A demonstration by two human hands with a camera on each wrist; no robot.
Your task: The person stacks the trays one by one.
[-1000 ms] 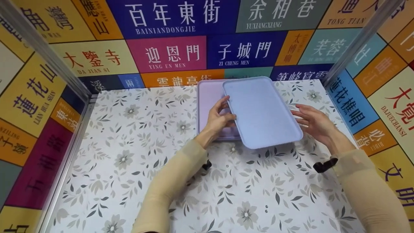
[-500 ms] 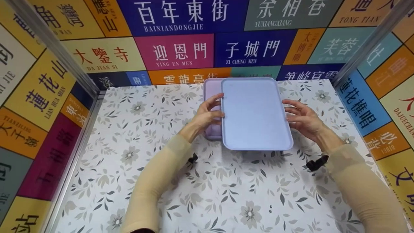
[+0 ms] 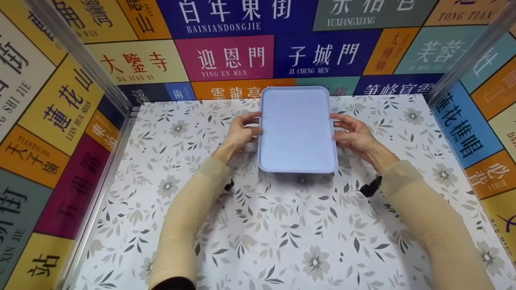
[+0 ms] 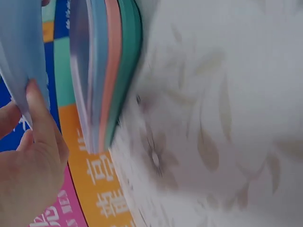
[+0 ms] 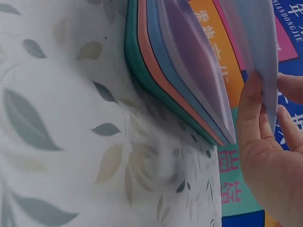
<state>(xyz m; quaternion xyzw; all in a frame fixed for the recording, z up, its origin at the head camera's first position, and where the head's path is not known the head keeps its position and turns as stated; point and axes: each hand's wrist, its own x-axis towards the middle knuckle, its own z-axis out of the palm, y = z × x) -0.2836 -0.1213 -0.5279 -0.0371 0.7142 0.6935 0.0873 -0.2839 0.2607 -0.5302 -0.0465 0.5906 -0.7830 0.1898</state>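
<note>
A light blue rectangular tray (image 3: 298,131) is held level by both hands in the head view. The left hand (image 3: 243,132) pinches its left rim, fingertips and thumb on opposite faces. On the opposite rim the right hand (image 3: 356,136) pinches likewise. Both wrist views show a gap between this tray and a stack of trays below it. From the top, the stack has a purple tray (image 5: 189,52), a blue tray (image 5: 163,52), a coral tray (image 4: 113,61) and a green tray (image 4: 130,52). From the head, the held tray covers the stack.
The stack rests on a table (image 3: 258,225) with a leaf-and-flower cover. Behind it rises a colourful lettered back panel (image 3: 225,58). Similar panels stand at the left and right, with metal posts (image 3: 86,56) in the corners.
The light blue tray has moved left and straightened, now hiding the purple tray in the head view. The right hand, apart from the rim at first, now grips it. The head view has shifted slightly.
</note>
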